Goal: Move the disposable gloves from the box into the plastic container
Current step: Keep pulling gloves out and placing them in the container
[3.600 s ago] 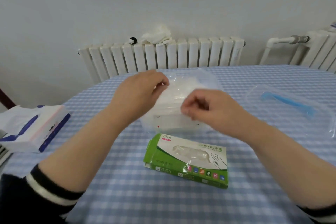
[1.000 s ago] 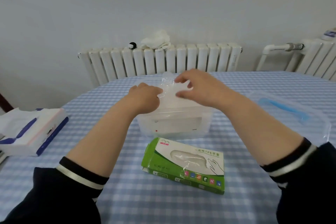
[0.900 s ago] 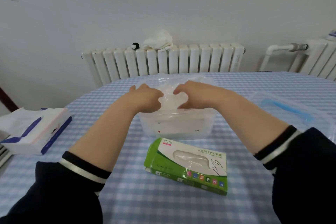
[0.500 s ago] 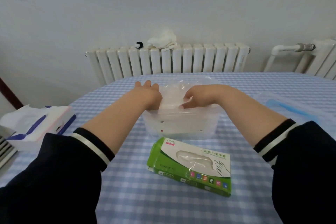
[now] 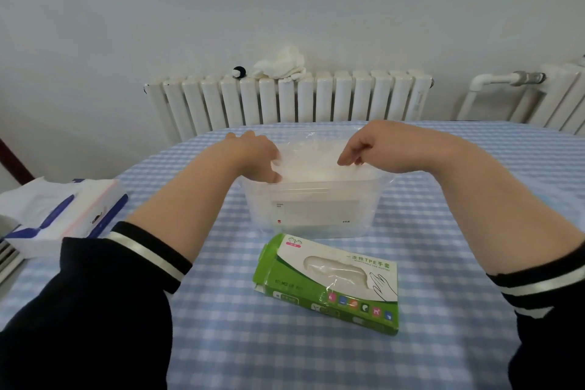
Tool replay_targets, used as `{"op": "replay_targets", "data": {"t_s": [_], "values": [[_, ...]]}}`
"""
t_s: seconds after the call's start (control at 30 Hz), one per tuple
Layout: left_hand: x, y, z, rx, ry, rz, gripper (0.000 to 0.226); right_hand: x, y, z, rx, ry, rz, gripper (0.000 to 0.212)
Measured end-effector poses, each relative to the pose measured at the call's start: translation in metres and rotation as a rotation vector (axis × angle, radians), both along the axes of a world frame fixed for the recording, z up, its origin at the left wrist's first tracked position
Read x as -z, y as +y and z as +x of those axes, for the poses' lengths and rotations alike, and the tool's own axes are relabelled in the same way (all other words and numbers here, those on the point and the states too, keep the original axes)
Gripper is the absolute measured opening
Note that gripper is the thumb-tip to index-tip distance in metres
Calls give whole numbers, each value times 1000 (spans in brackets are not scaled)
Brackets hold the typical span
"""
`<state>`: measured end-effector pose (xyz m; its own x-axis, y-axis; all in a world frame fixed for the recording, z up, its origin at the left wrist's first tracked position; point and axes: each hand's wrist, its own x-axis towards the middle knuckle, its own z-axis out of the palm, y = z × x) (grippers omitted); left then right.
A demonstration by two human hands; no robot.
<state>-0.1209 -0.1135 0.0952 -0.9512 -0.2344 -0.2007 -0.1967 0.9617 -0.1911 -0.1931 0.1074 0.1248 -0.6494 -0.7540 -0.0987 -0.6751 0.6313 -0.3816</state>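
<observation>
Clear plastic container (image 5: pixel 311 209) on the checked table (image 5: pixel 443 199), holding the translucent gloves (image 5: pixel 311 165). Left hand (image 5: pixel 256 157) and right hand (image 5: pixel 364 146), set apart at opposite ends, pinch the gloves with curled fingers. Green box (image 5: pixel 329 283) lies just in front.

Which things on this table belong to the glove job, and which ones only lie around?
For the job:
- disposable gloves
- plastic container
- green glove box
- left hand and right hand, both at the gloves

Lying about:
- tissue pack
- white cloth on the radiator
</observation>
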Motion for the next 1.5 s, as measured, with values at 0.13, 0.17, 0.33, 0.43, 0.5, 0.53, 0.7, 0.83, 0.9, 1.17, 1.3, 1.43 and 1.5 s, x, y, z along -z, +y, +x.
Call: {"op": "replay_targets", "data": {"t_s": [0.13, 0.17, 0.33, 0.43, 0.5, 0.53, 0.7, 0.83, 0.9, 1.17, 1.3, 1.43, 1.5], "values": [[-22, -6, 17, 8, 20, 251, 72, 3, 14, 7, 60, 99, -160, 37], [-27, -5, 21, 5, 55, 297, 77, 5, 17, 9, 69, 125, -223, 33], [-23, -10, 35, -120, 399, 333, 101, 25, 28, 37, 47, 153, -587, 20], [-4, -11, 41, -51, 786, 316, 65, 37, 35, 58, -55, 60, -658, 18], [9, 1, 50, 94, 1069, 279, 35, 47, 37, 67, -132, -68, -555, 17], [13, 10, 55, 186, 1163, 258, 29, 54, 37, 70, -167, -102, -465, 15], [26, 60, 86, 435, 1080, 369, 29, 88, 31, 69, -301, 16, -33, 20], [40, 75, 89, 313, 435, 513, 33, 106, 28, 71, -316, 10, 52, 37], [51, 74, 88, 263, 184, 507, 54, 113, 24, 73, -335, 66, 41, 42], [69, 72, 88, 211, 12, 394, 77, 137, 15, 69, -301, 253, -185, 11], [67, 74, 90, 211, -1, 393, 69, 139, 16, 68, -357, 343, -237, 7], [64, 74, 91, 226, 2, 395, 62, 126, 19, 69, -236, 66, -386, 7], [65, 74, 92, 229, 10, 391, 63, 113, 22, 71, -117, -164, -533, 11]]}}
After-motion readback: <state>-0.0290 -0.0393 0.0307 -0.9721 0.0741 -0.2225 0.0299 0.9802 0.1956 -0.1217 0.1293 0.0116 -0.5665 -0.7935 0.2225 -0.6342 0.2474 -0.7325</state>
